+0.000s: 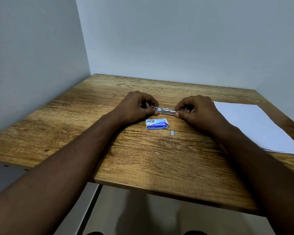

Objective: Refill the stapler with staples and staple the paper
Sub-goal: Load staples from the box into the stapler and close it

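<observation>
A small metal stapler (166, 110) lies opened out flat on the wooden table (143, 167), stretched between my two hands. My left hand (136, 106) pinches its left end and my right hand (197, 109) pinches its right end. A blue and white staple box (156, 123) sits just in front of the stapler with its right flap open. A short strip of staples (172, 132) lies on the table to the right of the box. White paper (255, 126) lies at the right side of the table.
A single loose staple (157, 153) lies nearer the table's front edge. Grey walls close in the table at the back and left. The front edge of the table runs across below my forearms.
</observation>
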